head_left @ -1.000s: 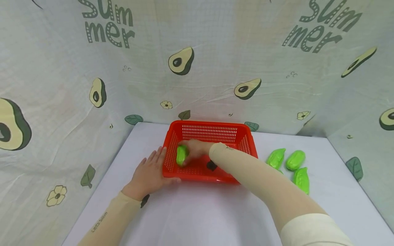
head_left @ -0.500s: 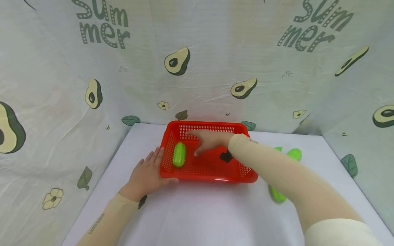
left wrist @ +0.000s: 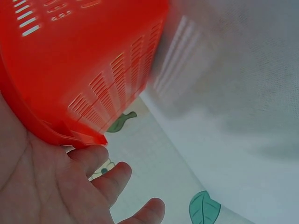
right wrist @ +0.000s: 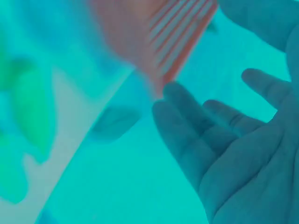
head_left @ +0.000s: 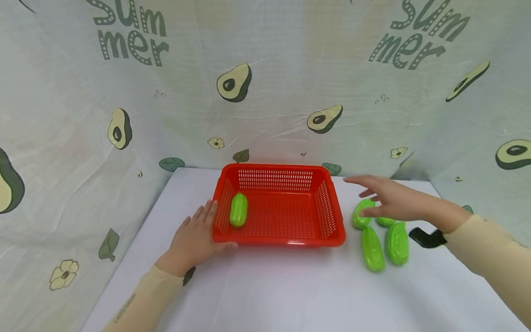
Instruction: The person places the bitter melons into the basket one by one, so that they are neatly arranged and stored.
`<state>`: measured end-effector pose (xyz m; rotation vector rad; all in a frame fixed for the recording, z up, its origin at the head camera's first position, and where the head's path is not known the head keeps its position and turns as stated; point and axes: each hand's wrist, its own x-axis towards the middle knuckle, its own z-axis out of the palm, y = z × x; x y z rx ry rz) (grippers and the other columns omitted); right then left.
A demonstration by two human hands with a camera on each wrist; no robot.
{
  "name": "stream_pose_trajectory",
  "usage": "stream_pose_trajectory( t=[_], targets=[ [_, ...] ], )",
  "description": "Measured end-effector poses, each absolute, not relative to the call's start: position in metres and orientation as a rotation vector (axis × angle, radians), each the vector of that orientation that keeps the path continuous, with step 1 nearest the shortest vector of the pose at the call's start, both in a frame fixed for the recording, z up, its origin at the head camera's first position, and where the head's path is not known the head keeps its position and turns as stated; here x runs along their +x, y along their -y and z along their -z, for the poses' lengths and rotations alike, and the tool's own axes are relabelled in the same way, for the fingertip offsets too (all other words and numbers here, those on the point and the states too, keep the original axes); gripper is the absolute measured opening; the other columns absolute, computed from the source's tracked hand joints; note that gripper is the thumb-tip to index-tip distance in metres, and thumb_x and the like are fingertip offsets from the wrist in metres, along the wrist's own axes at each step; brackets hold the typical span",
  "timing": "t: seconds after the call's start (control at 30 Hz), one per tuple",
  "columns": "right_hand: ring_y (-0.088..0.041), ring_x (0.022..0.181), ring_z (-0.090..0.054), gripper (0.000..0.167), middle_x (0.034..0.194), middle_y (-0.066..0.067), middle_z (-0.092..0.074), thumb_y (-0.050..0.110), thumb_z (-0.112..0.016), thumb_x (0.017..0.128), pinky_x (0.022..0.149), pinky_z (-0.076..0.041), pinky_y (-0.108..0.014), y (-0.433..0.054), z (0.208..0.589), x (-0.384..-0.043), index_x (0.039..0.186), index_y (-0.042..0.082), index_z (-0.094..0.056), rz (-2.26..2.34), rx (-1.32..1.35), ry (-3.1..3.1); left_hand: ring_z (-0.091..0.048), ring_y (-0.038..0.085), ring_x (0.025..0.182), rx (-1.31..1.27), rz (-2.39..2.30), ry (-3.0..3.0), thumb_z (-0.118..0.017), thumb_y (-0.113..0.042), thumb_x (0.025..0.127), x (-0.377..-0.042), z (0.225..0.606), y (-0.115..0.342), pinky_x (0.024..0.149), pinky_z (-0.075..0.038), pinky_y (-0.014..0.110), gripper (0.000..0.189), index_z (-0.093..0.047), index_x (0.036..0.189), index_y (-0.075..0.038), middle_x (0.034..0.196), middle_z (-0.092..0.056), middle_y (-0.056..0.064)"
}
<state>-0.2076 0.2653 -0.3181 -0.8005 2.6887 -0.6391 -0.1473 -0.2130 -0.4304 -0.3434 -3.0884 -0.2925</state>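
A red plastic basket [head_left: 282, 241] with slotted walls stands on the white table. Inside, along its left wall, lies one plump, bright green vegetable-shaped piece [head_left: 238, 210]. My left hand [head_left: 192, 242] rests with outstretched fingers against the basket's left side; the left wrist view shows the fingers [left wrist: 114, 182] just past the basket's rim [left wrist: 51, 135]. To the right, my right hand [head_left: 394, 200] hovers over several similar green pieces [head_left: 372, 249], its fingers spread and holding nothing. It partly covers the rear pieces. In the colour-shifted right wrist view, the palm [right wrist: 247, 177] is bare.
A printed cloth [head_left: 282, 83] with avocados and lettering hangs behind and beside the table. The white tabletop [head_left: 282, 290] stretches in front of the basket.
My right hand has let go of a green piece inside the basket and swung right, over the other pieces. The left hand stays at the basket's side.
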Motion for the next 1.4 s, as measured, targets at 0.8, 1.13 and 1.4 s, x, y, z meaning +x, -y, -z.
stream_pose_trajectory(
  t=[0.8,1.13,1.4],
  targets=[
    [-0.048,0.099,-0.063,0.085,0.141,-0.042,-0.028,0.035,-0.081,0.082,0.075,-0.056,-0.057,-0.369,0.442,-0.145,0.146,-0.002,-0.039,0.606,-0.365,-2.843,-0.029,0.045,0.142,-0.337,0.309,3.085,-0.051,-0.091,0.070,-0.144,0.430,0.212,0.107,-0.030,0.067,0.131,-0.016,0.158,-0.001,0.161,-0.023,0.020],
    [-0.043,0.098,-0.063,0.087,0.140,-0.044,-0.034,0.032,-0.084,0.080,0.075,-0.057,-0.051,-0.369,0.447,-0.148,0.146,-0.004,-0.039,0.637,-0.331,-2.775,-0.029,0.045,0.142,-0.332,0.312,3.083,-0.052,-0.091,0.070,-0.143,0.429,0.212,0.107,-0.030,0.067,0.131,-0.016,0.158,-0.001,0.161,-0.024,0.020],
    [-0.042,0.097,-0.064,0.092,0.137,-0.043,-0.041,0.037,-0.084,0.079,0.071,-0.056,-0.048,-0.372,0.447,-0.150,0.149,0.000,-0.037,0.675,-0.278,-2.735,-0.029,0.045,0.142,-0.331,0.314,3.081,-0.051,-0.091,0.070,-0.143,0.429,0.212,0.107,-0.030,0.068,0.131,-0.017,0.158,-0.001,0.161,-0.024,0.020]
  ],
)
